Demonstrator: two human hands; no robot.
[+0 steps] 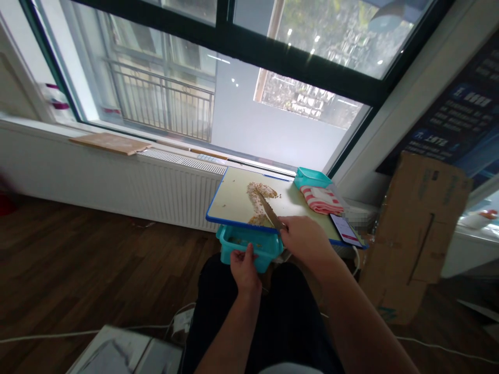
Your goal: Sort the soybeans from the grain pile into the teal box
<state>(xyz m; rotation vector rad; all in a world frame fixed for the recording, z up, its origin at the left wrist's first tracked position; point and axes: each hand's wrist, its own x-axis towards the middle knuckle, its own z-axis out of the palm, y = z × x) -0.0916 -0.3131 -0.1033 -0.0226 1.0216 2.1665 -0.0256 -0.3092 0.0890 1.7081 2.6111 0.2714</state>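
Observation:
My right hand (306, 240) is closed round the handle of a knife (268, 209), its blade slanting up and left over the blue-edged board (230, 195). The blade tip reaches into a spread of small brown and pale bits (255, 195), which look like chopped nuts or grains. Some of these bits lie along the board's near edge. Just below that edge, my left hand (245, 267) grips the near rim of a teal plastic container (228, 249). A few bits seem to lie inside it.
A second teal container (312, 178) stands at the board's back right, beside a folded red-and-white striped cloth (322, 200). A phone (345, 230) lies at the right edge. Behind are a radiator (187, 192) and window; a cardboard box (413, 234) stands right.

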